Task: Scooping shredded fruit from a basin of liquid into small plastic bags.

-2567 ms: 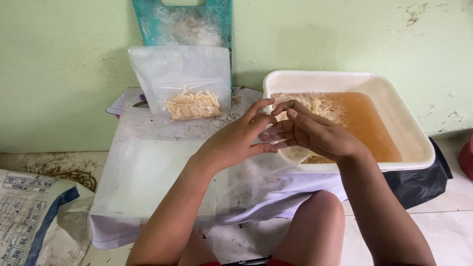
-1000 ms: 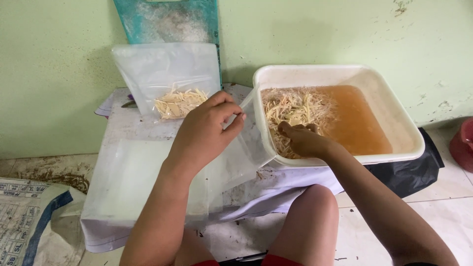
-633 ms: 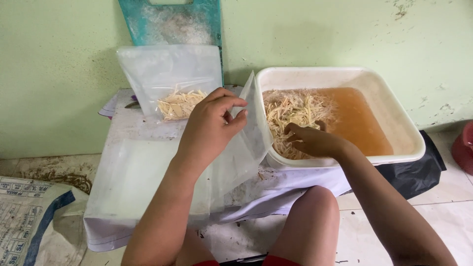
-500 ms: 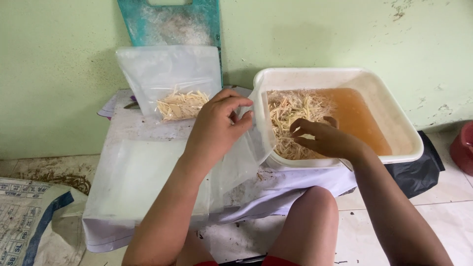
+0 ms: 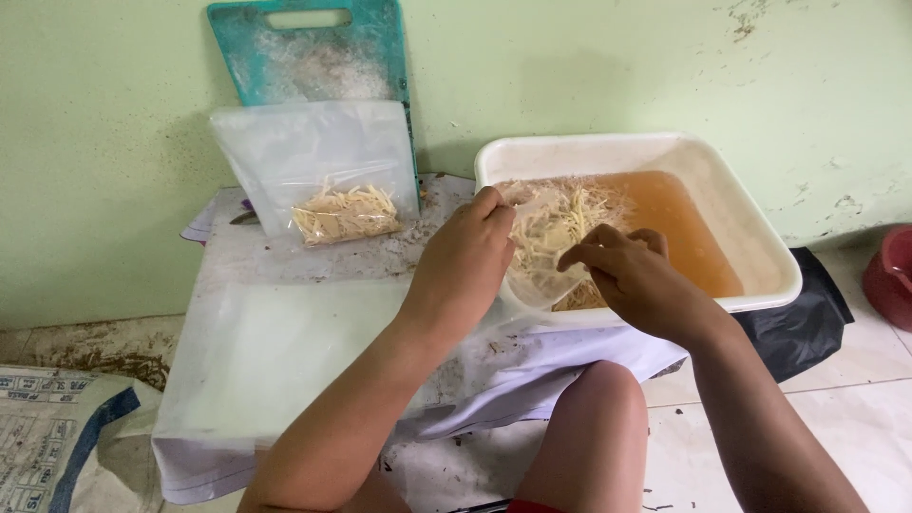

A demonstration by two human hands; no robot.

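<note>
My left hand (image 5: pixel 464 264) grips the mouth of a clear plastic bag (image 5: pixel 532 281) and holds it over the near left corner of a white tub (image 5: pixel 766 249). Pale vegetable shreds (image 5: pixel 553 224) lie heaped in the tub's left half, beside brown liquid (image 5: pixel 676 217). My right hand (image 5: pixel 635 277) hovers over the tub's near rim. Its fingers are pinched together on a small bunch of shreds at the bag's opening. Some shreds show through the bag's film.
A second clear bag (image 5: pixel 318 171) with shreds in its bottom leans on a teal cutting board (image 5: pixel 306 55) by the green wall. Flat empty bags (image 5: pixel 285 351) lie on the low cloth-covered table. A woven sack (image 5: pixel 52 437) lies lower left, a red container (image 5: pixel 891 275) at right.
My left hand has carried the bag to the right, over the tub's corner. My right hand has lifted out of the shred pile and come to the bag's mouth.
</note>
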